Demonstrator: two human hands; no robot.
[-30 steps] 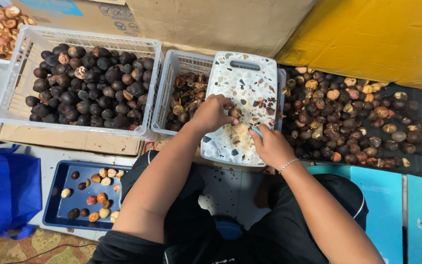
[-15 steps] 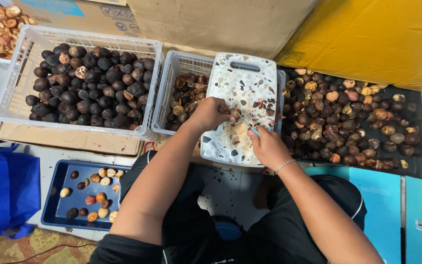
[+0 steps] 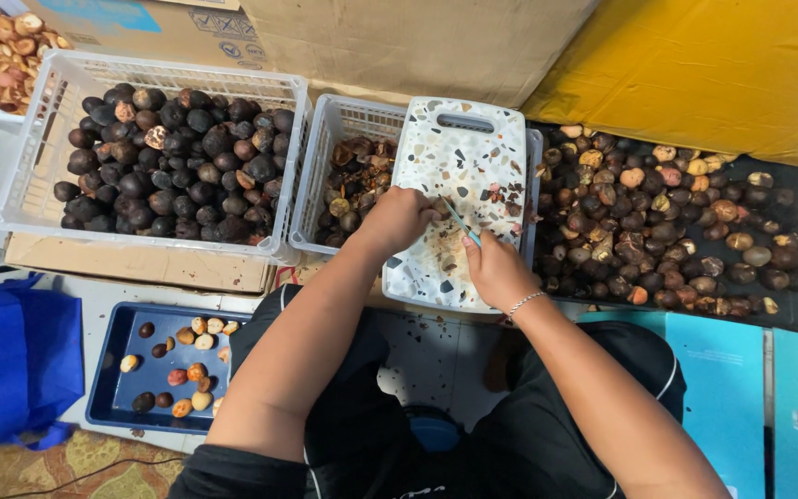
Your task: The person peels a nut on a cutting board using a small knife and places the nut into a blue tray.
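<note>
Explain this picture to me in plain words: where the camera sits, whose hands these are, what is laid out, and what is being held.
The camera is worn on a person's head and looks straight down at their own two bare hands. The left hand is closed over something small on a speckled white cutting board, though what it grips is hidden. The right hand, with a thin bracelet at the wrist, holds a small knife with a teal blade.

The board rests across a small white basket of brown pieces. To the left, a larger white crate holds dark round fruits. To the right, a dark tray holds brown and reddish ones. Near the left knee, a blue tray holds a few pale, peeled-looking pieces.
</note>
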